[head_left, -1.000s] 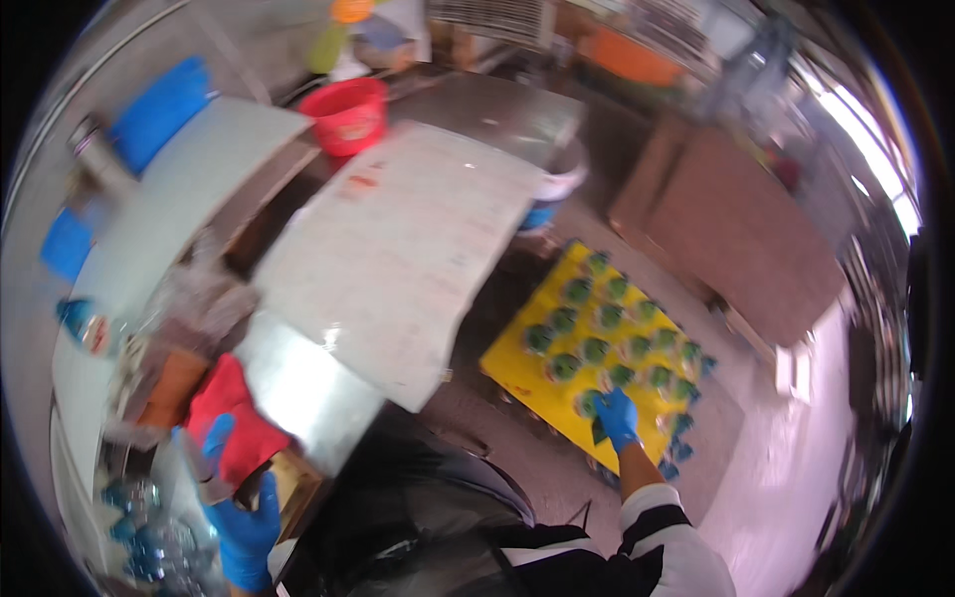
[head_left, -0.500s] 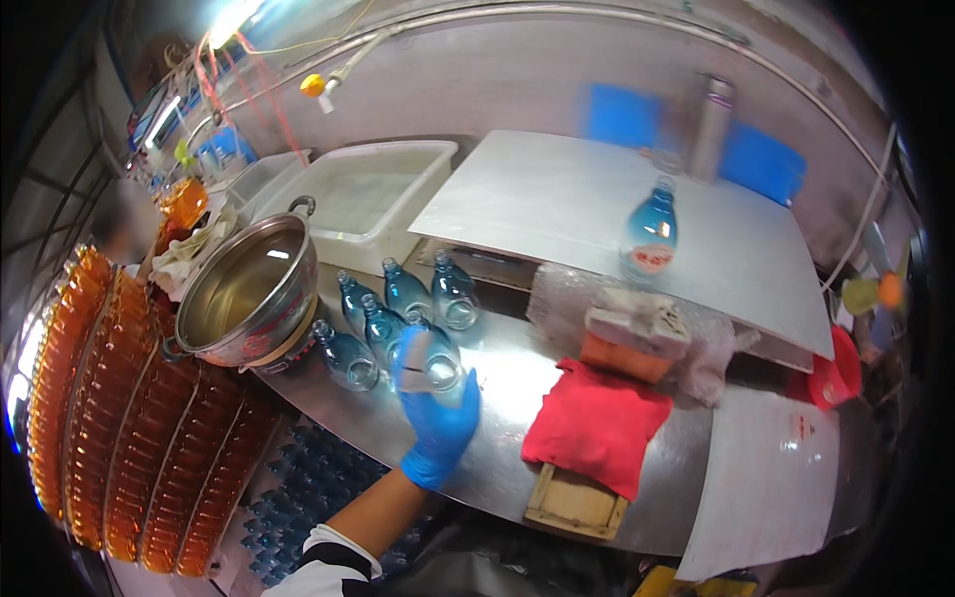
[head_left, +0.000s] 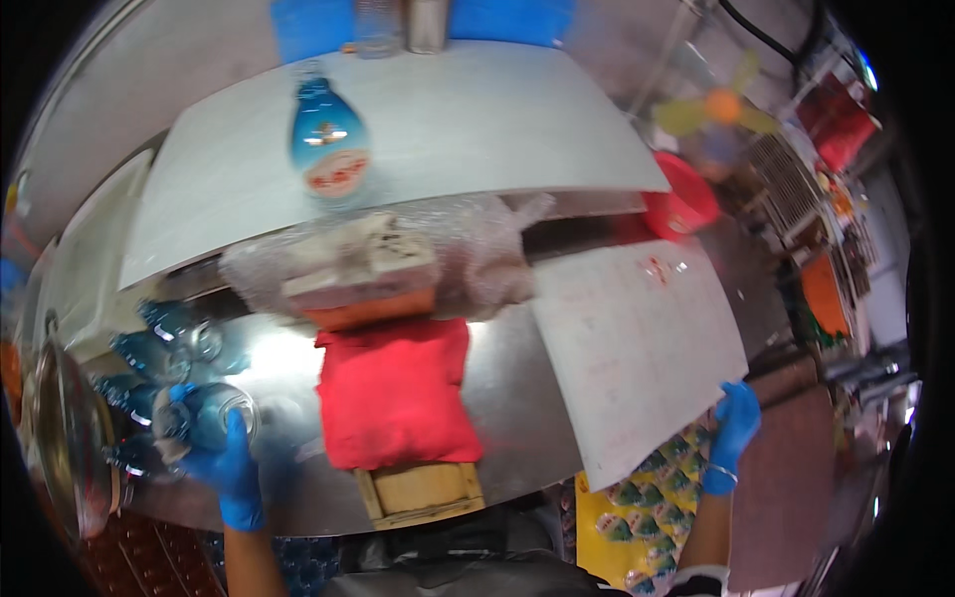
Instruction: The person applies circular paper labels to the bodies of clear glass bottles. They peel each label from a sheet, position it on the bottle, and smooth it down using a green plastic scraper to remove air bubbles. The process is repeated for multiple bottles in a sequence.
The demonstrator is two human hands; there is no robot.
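My left hand (head_left: 224,476), in a blue glove, grips a clear blue glass bottle (head_left: 209,413) at the left of the metal table, its round base toward me. Motion blurs the fingertips. Several similar blue bottles (head_left: 164,323) lie close behind and beside it. My right hand (head_left: 734,433), also gloved in blue, is at the near right corner of a white sheet (head_left: 637,328). Its fingers are curled together, and what they hold, if anything, is hidden. Below the white sheet shows a yellow sheet of labels (head_left: 612,547), just left of my right hand.
A red cloth (head_left: 398,398) covers a small wooden stand (head_left: 423,490) at mid-table. Behind it are a white-topped orange block (head_left: 368,298) and bubble wrap (head_left: 487,239). A labelled blue bottle (head_left: 328,139) stands on the white board (head_left: 477,129). A metal pot (head_left: 65,438) sits far left, a red tub (head_left: 681,199) right.
The view has swung right, so table things now appear farther left. My right hand has come into view by the white sheet. My left hand remains at the bottles.
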